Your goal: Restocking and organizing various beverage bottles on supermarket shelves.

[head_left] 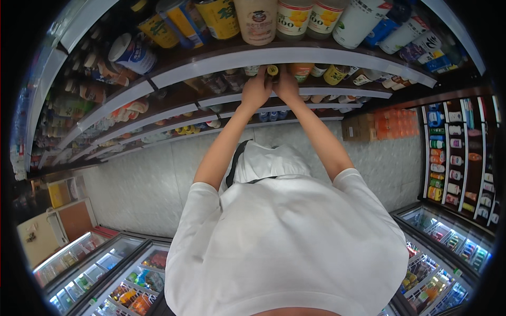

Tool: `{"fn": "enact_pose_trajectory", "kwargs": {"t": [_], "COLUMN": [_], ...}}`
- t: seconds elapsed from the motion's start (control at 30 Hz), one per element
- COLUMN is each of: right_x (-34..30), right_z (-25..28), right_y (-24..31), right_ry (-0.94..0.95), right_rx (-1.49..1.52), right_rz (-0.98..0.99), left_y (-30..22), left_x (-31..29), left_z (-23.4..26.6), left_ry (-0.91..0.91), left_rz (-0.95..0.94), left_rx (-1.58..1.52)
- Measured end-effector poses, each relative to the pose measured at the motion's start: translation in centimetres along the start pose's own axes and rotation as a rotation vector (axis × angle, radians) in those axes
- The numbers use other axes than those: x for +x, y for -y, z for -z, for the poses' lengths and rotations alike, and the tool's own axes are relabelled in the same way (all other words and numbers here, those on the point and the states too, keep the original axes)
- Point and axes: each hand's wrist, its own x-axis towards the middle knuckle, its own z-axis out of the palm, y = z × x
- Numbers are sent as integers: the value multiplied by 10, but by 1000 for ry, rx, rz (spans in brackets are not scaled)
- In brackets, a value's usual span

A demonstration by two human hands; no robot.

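Packed shop shelves [221,64] arch above and below the grip, and look: left grip [256,90] and right grip [286,87] close round a yellow-capped bottle [272,70], right between them. Looks mid-handling, bottle at the shelf, letting go not yet done; anything further, I can't tell. Smooth curves everywhere: orange-labelled bottle [301,72] just right of the grip, cylindrical yellow can [219,18] above it, to the left.

A shop, by its long, stocked shelves [211,64] and glass-door coolers [122,260].
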Motion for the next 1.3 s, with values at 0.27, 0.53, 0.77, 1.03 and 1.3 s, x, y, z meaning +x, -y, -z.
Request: {"fn": "enact_pose_trajectory", "kwargs": {"t": [0.27, 0.53, 0.77, 1.03, 1.3], "right_x": [-49, -102, -142, -155, -149], "right_z": [7, 24, 21, 19, 17], "right_y": [-2, -8, -34, -40, -41], "right_ry": [-123, -224, -116, -24, -52], "right_rx": [27, 137, 91, 103, 111], "right_rz": [90, 34, -81, -131, -136], "left_y": [27, 15, 26, 23, -2], "left_x": [-22, -4, 21, 54, 63], "left_z": [12, 9, -1, 18, 16], "left_ry": [-41, -308, -209, 76, 154], "left_rz": [17, -379, -572, -434, -581], "left_rx": [-92, 585, 832, 1167, 658]}}
